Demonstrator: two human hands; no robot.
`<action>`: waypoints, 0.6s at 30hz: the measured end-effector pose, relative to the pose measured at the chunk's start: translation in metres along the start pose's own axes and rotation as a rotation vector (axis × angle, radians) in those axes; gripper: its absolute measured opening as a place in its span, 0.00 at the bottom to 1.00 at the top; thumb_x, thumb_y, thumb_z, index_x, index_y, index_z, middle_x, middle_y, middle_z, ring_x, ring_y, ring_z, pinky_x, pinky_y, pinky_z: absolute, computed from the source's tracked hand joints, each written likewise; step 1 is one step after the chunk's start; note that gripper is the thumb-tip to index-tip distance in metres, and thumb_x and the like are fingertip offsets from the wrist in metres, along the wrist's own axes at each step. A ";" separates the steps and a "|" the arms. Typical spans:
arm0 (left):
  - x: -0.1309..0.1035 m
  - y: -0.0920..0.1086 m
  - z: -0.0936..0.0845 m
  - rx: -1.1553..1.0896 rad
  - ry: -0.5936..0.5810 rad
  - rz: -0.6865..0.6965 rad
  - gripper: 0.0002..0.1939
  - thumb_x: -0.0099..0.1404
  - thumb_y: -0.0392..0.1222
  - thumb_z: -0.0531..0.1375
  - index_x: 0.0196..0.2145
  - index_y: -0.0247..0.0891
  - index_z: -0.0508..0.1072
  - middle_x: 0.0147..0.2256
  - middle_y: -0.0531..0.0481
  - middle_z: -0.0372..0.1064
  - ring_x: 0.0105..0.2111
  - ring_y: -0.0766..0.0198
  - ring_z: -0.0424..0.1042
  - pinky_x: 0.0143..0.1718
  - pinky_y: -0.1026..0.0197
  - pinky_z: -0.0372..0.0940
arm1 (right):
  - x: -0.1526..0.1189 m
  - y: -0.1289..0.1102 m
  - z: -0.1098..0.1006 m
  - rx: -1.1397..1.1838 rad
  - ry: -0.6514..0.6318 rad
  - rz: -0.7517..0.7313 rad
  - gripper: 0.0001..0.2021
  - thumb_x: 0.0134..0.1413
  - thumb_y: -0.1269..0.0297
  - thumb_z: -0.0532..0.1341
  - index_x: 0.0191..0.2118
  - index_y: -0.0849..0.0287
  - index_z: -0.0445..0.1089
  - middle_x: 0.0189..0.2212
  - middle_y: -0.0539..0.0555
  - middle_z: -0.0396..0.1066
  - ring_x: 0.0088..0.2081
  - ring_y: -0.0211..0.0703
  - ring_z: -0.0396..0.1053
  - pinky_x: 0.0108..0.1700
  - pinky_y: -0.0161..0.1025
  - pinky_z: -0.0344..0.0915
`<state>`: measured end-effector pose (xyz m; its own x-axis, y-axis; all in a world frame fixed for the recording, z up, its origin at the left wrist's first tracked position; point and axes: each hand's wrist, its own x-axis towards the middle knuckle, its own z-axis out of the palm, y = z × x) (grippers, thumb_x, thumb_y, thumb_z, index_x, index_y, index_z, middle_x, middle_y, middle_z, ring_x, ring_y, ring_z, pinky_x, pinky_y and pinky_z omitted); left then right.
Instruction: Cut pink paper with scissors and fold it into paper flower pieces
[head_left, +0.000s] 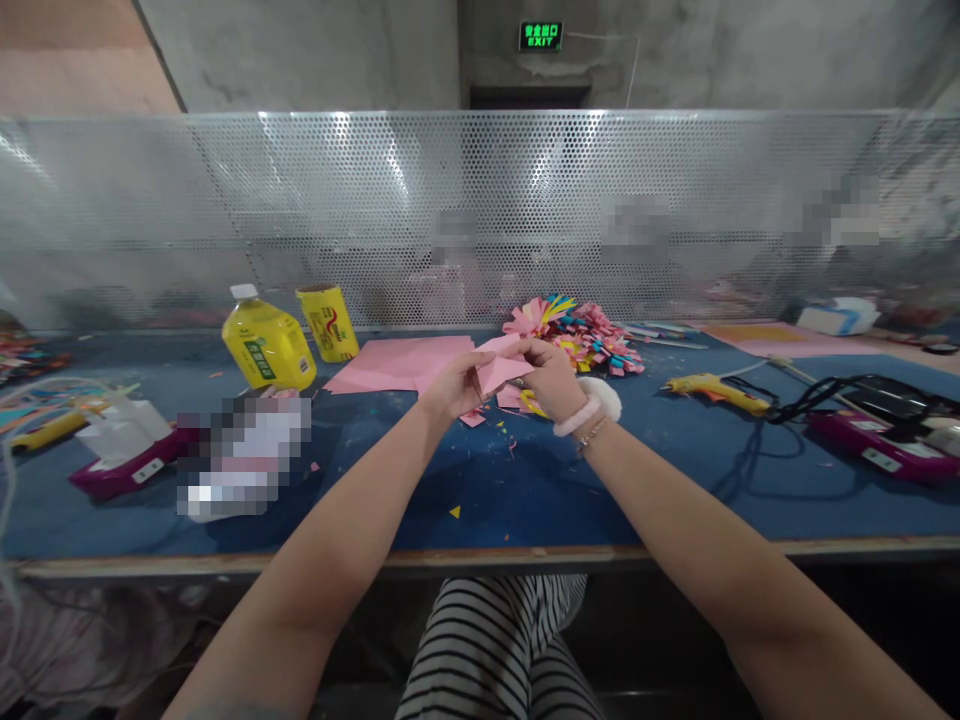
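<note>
A piece of pink paper [501,368] is held up between my two hands over the blue table. My left hand [453,386] pinches its left side, fingers closed on it. The fingers of my right hand [553,380] are closed on its right edge; a fluffy white and pink band circles that wrist. Beneath the right hand lie yellow-handled scissors [534,402], partly covered, beside small pink scraps. Flat pink sheets [401,362] rest just beyond my left hand. Behind my right hand is a pile of fringed pink, yellow and blue paper pieces [592,335].
On the left stand a yellow bottle [268,345], a yellow canister [328,323] and a purple power strip [135,465]. At right are a yellow glue gun [716,392], black cables and another purple strip [877,447]. A perforated metal screen [360,220] borders the table's back.
</note>
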<state>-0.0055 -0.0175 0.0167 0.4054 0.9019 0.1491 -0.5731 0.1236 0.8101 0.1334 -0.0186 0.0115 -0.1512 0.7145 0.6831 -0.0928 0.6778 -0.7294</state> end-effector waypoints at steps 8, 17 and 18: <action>0.000 0.000 -0.002 -0.004 -0.065 -0.017 0.09 0.51 0.33 0.56 0.32 0.30 0.69 0.22 0.48 0.69 0.21 0.68 0.68 0.23 0.67 0.64 | -0.003 -0.008 0.006 0.284 -0.024 0.119 0.10 0.29 0.67 0.66 0.23 0.60 0.66 0.23 0.47 0.65 0.26 0.33 0.63 0.31 0.34 0.63; 0.001 0.000 -0.006 0.011 -0.147 0.017 0.16 0.51 0.31 0.56 0.40 0.29 0.67 0.31 0.44 0.70 0.27 0.68 0.69 0.28 0.68 0.64 | 0.001 -0.004 0.000 0.204 0.008 0.116 0.07 0.32 0.71 0.63 0.25 0.59 0.69 0.25 0.49 0.68 0.28 0.34 0.66 0.33 0.36 0.64; 0.001 0.000 -0.007 0.016 -0.150 0.005 0.16 0.51 0.31 0.56 0.40 0.30 0.67 0.31 0.44 0.70 0.27 0.68 0.68 0.28 0.68 0.64 | 0.001 -0.004 0.000 0.193 0.007 0.115 0.07 0.33 0.71 0.63 0.26 0.59 0.69 0.25 0.49 0.69 0.28 0.34 0.66 0.33 0.36 0.64</action>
<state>-0.0100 -0.0137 0.0133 0.5050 0.8305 0.2352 -0.5644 0.1115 0.8180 0.1337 -0.0203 0.0148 -0.1645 0.7868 0.5949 -0.2621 0.5466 -0.7953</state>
